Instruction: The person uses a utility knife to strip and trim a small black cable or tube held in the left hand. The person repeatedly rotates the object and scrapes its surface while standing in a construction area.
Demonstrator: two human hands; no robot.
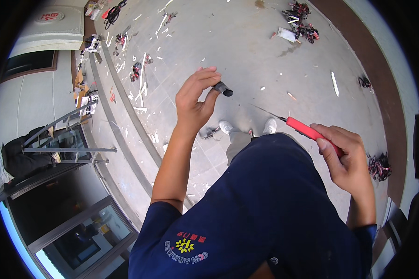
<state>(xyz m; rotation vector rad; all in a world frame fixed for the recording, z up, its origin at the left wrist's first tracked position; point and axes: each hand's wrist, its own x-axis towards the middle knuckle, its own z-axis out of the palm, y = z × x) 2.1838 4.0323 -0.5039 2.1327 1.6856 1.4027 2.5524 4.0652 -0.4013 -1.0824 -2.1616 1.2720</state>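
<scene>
Pinched between the thumb and fingers of my left hand (198,95) is a short black tube-like piece (223,89), its end angled toward the right. My right hand (342,156) is wrapped round the red handle of a knife-like tool (305,128). Its thin, pointed blade reaches up and left, toward the black piece but apart from it. Both hands are held up in front of my body, above the floor.
White strips and scraps (142,88) litter the grey floor (246,42). Dark red-and-black bundles lie at the upper right (305,23) and far right (379,166). Steps (121,88) run along the left. A person in dark trousers (21,151) is by a metal ladder (70,149).
</scene>
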